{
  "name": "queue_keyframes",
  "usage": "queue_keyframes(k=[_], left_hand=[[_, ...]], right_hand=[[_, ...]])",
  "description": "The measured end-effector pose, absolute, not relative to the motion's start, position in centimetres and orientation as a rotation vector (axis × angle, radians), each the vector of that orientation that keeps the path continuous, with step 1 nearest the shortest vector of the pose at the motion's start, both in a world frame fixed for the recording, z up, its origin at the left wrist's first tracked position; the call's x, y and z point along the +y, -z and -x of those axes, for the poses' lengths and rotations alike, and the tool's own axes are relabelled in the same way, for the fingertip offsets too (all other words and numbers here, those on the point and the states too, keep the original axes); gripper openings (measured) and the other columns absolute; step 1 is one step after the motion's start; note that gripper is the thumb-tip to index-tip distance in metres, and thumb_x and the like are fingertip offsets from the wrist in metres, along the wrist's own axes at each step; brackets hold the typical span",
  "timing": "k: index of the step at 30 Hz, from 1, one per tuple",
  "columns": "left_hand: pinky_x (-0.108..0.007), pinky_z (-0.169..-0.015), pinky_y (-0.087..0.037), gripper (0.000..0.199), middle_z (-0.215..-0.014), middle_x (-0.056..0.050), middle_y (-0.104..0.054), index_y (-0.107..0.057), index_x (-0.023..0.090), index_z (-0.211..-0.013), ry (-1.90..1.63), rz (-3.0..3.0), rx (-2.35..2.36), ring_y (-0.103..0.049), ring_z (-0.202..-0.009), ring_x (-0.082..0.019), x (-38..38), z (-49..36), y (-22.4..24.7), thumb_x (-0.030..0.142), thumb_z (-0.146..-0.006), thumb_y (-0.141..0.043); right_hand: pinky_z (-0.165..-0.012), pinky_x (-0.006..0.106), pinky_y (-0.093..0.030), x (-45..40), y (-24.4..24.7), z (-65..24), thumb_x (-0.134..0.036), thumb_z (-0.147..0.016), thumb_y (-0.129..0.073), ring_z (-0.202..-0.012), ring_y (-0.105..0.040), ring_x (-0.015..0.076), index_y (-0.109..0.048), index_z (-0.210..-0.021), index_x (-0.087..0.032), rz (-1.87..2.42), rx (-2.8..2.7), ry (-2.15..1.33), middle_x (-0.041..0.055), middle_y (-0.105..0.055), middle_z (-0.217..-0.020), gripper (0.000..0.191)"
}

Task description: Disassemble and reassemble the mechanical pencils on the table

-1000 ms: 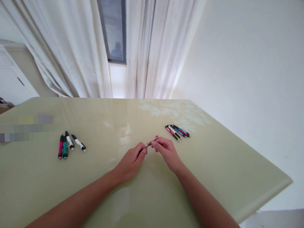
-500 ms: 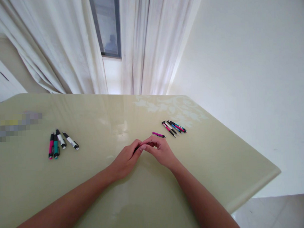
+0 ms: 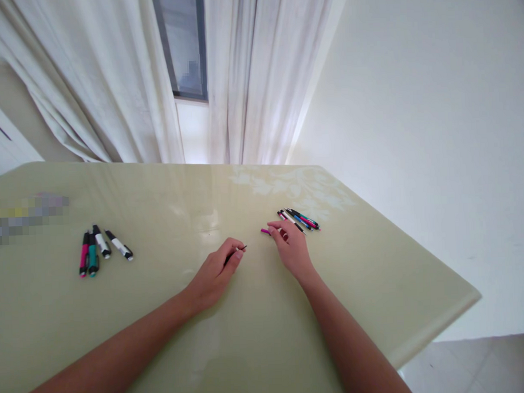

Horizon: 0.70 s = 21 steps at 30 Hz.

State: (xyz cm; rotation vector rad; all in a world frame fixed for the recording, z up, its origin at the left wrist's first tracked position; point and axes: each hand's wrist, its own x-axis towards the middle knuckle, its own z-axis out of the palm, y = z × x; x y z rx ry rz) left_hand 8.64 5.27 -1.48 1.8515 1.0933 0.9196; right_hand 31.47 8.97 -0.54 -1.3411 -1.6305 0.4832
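Observation:
My left hand (image 3: 217, 274) is closed around a slim black pen part (image 3: 230, 257); its thin dark tip pokes out past the fingertips, and the rest lies hidden in the palm. To the right, my right hand (image 3: 290, 247) is down at the table with thumb and fingers closed over a magenta pen barrel (image 3: 265, 231). Only the barrel's left end shows. Just beyond that hand lies a group of slim pens (image 3: 304, 219) in black, white, blue, pink and teal, partly covered by the fingers.
Thicker pens lie at the left: a pink one (image 3: 83, 255), a teal one (image 3: 93, 257) and two white ones (image 3: 119, 245). A blurred-out item (image 3: 26, 213) is at the far left of the pale green table (image 3: 173, 348). Curtains (image 3: 129, 81) hang behind it.
My right hand has parted from my left and moved right and away from me, onto the magenta barrel. The left hand stays nearly in place, the thin tip now exposed.

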Motion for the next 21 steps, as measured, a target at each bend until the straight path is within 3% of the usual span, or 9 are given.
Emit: queue_keyframes(k=[5,10,16,21], left_hand=[[-0.027,-0.066,-0.039,0.029,-0.073,0.005,-0.051,-0.052,0.023,-0.114,-0.946,-1.808,1.048,-0.049,-0.068,-0.015,5.3,-8.6,1.7,0.046,-0.107,-0.037],[-0.027,-0.066,-0.038,0.026,-0.074,0.004,-0.052,-0.054,0.023,-0.104,-0.98,-1.847,1.125,-0.048,-0.068,-0.015,5.2,-8.6,1.3,0.044,-0.106,-0.039],[-0.028,-0.067,-0.038,0.025,-0.078,0.003,-0.056,-0.056,0.022,-0.102,-1.023,-1.858,1.195,-0.05,-0.07,-0.016,5.4,-8.7,1.2,0.043,-0.105,-0.043],[-0.029,-0.069,-0.041,0.026,-0.08,0.002,-0.059,-0.057,0.021,-0.099,-1.039,-1.871,1.227,-0.053,-0.073,-0.016,5.5,-8.8,1.1,0.043,-0.104,-0.044]], right_hand=[[-0.099,0.047,-0.045,9.8,2.3,-32.6,-0.022,-0.091,-0.07,-0.108,-0.059,0.0304,-0.077,-0.103,-0.02,1.545,-1.874,-0.227,0.0119,-0.068,-0.106,0.015],[-0.091,0.042,-0.046,9.9,2.5,-32.5,-0.024,-0.096,-0.065,-0.097,-0.061,0.0264,-0.074,-0.091,-0.021,1.522,-1.934,-0.271,0.0088,-0.07,-0.095,0.011],[-0.082,0.035,-0.047,9.1,0.9,-31.5,-0.03,-0.1,-0.059,-0.087,-0.06,0.0216,-0.07,-0.102,-0.023,1.235,-1.955,-0.42,0.0059,-0.073,-0.098,0.013],[-0.086,0.038,-0.046,8.0,-0.7,-30.6,-0.033,-0.101,-0.06,-0.089,-0.061,0.0232,-0.072,-0.104,-0.024,1.092,-1.993,-0.434,0.0074,-0.074,-0.1,0.015]])
